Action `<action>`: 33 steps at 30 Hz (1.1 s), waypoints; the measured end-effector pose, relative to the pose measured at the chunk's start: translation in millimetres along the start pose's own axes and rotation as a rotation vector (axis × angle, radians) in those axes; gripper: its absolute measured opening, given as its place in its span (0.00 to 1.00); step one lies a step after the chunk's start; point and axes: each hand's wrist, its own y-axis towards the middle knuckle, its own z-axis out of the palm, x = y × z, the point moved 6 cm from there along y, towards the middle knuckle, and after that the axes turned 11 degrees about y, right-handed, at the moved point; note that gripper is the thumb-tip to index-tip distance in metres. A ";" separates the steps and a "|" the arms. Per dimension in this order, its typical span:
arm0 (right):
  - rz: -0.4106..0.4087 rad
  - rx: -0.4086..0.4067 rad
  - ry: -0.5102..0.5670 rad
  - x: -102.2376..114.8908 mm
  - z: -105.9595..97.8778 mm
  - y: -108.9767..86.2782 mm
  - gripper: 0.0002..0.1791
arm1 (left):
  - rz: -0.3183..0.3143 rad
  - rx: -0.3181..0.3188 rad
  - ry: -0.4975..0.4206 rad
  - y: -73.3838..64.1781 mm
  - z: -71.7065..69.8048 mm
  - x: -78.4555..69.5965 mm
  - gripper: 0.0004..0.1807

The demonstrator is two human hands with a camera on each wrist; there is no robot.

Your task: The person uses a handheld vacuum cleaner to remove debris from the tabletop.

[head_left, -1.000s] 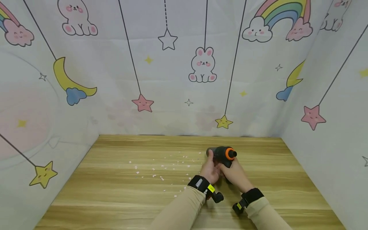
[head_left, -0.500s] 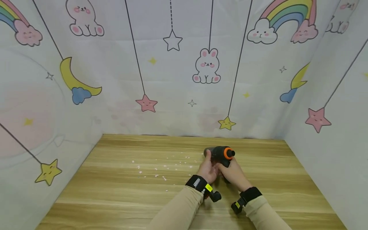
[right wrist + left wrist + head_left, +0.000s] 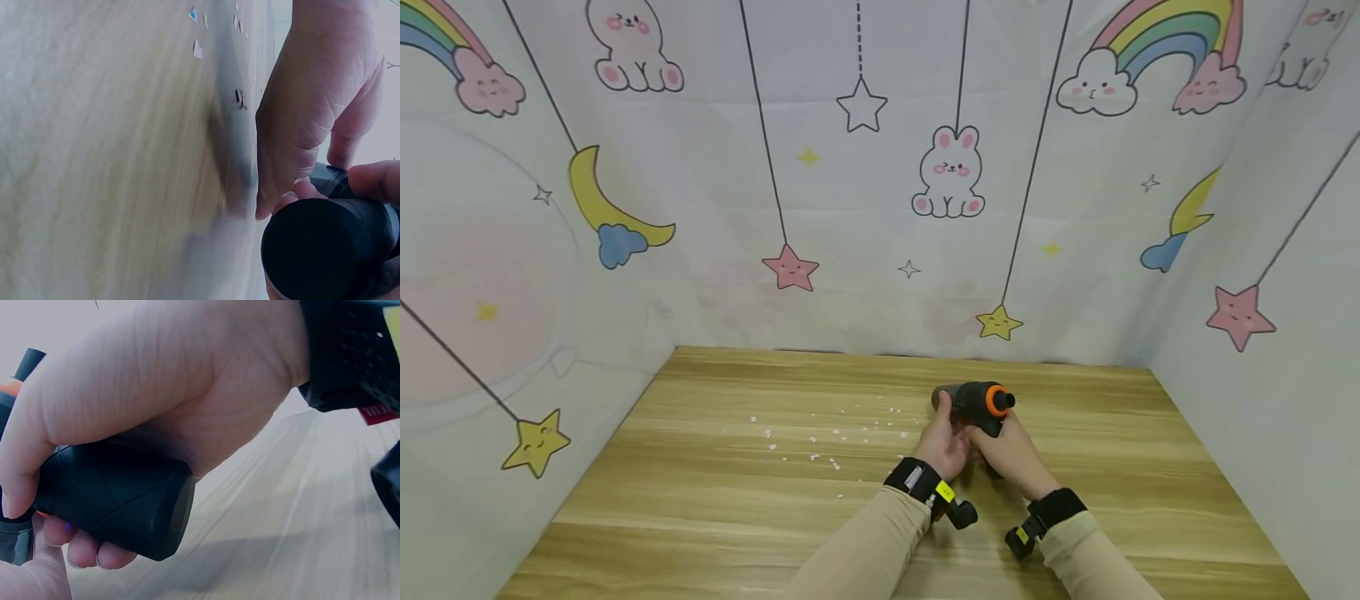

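Note:
A black, drill-shaped handheld tool (image 3: 977, 400) with an orange ring and a short black nozzle is between both hands, its nozzle pointing right. My left hand (image 3: 943, 446) grips it from the left, thumb up along the rear of the barrel. My right hand (image 3: 1015, 454) holds the handle from the right. In the left wrist view the thumb and fingers of the left hand (image 3: 169, 369) curl round a grooved black part of the tool (image 3: 119, 497). The right wrist view has the tool's round black end (image 3: 315, 253) close up, beside the fingers.
Small pale paper scraps (image 3: 836, 465) lie scattered on the wood-grain tabletop (image 3: 715, 500), left of the hands. White cloth walls (image 3: 850, 208) with cartoon prints stand at the back and both sides. Straps with small cameras (image 3: 958, 510) sit on both wrists.
The head view has swung slightly left. Tool and hands have shifted a little left over the table, keeping the same grip. A few scraps near the left wrist no longer show.

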 end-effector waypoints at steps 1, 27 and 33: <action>0.000 0.002 -0.002 0.4 -0.2 -0.4 0.18 | -0.001 0.001 -0.003 -0.3 0.3 -0.1 0.30; 0.053 0.017 -0.092 -0.5 -13.3 -6.8 0.05 | 0.002 -0.041 -0.158 -11.0 9.0 8.1 0.34; 0.059 0.043 -0.073 4.1 -12.3 -15.0 0.06 | -0.006 -0.033 -0.146 -15.5 15.8 7.9 0.30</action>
